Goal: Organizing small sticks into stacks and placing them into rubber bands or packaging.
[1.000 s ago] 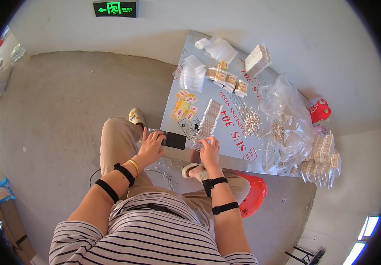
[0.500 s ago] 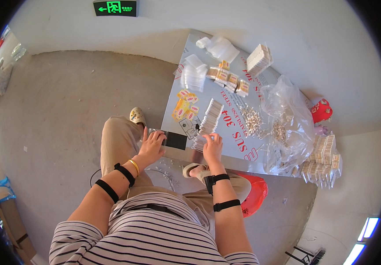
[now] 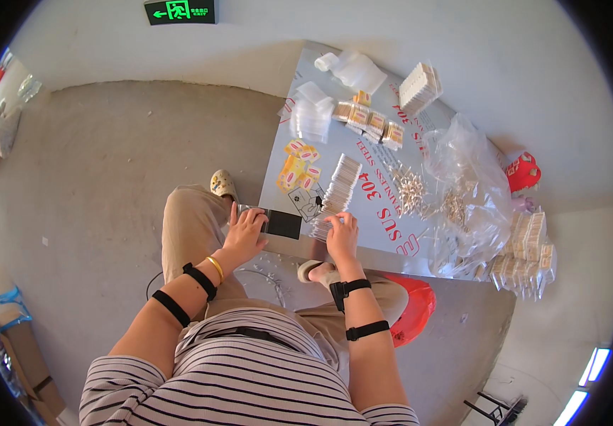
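Note:
A black flat rectangle (image 3: 284, 225) with a clear, shiny end lies at the table's near left edge. My left hand (image 3: 247, 228) has its fingers curled over that clear end, thumb apart on the far side. To the right, a slanting row of white cotton swabs (image 3: 342, 181) in narrow bundles lies on the table. My right hand (image 3: 342, 233) is at the row's near end, thumb and forefinger drawn together against it. Whatever lies between those fingertips is too small to make out. Yellow printed cards (image 3: 298, 167) are spread beyond the black rectangle.
The metal table (image 3: 377, 167) also bears clear bags (image 3: 313, 117), filled packs (image 3: 370, 124), a white swab stack (image 3: 420, 89), loose swabs (image 3: 411, 193) and a large clear bag (image 3: 473, 177). More packs (image 3: 526, 255) are piled at right. A red bag (image 3: 413, 312) sits below the edge.
Both hands keep nearly the same places and poses. The table and its things sit slightly shifted in the picture, the right side a little farther right.

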The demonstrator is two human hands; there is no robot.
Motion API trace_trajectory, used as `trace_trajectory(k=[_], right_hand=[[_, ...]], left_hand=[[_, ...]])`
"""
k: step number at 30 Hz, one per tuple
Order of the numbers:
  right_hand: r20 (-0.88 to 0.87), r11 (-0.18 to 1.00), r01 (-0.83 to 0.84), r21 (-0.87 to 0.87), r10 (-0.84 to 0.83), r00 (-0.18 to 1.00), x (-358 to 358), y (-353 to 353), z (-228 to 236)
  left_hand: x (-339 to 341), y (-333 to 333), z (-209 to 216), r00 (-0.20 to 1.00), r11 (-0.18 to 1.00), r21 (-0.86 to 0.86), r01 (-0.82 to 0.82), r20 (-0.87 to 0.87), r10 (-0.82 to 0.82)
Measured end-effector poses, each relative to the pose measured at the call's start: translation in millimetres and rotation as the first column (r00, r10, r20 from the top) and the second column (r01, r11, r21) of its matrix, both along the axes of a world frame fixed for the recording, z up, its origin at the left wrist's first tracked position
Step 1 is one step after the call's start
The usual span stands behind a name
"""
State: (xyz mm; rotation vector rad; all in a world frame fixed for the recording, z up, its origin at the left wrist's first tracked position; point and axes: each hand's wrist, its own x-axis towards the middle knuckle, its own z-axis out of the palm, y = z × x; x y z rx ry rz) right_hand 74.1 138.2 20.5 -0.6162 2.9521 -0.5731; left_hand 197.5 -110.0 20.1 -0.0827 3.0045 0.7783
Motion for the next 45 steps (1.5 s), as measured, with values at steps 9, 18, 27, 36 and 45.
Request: trace_trajectory(k=[9,18,27,36,45], right_hand=[[-0.02,0.997,0.006,-0.074,-0.008,1.0,-1,6,-6],[-0.038,0.986,-0.085,-0.141,0.08,0.996,16,17,-4],[0.007,0.984,-0.026,-0.175,0.028,1.0,31,25,-1],[0.016,0.97,-0.003,-0.242,0.007,1.0,31,27,-4],[-0.053,0.916,-0.043,-0.4,0.024,0.998,27,10,25]], left_hand=[[-22,25,9,0.991,0.998,0.051,0.025,-0.134,-0.018],[-71,65,-3,0.981,0.993,0.1,0.063,-0.188,-0.044],[-82,73,-13,0.972,0.994,0.053,0.091,-0.221,-0.077],[-88,69,-8,0.968,0.988,0.074,0.138,-0.219,-0.119],[-75,57,32,0.945,0.979,0.154,0.134,-0.318,-0.08]])
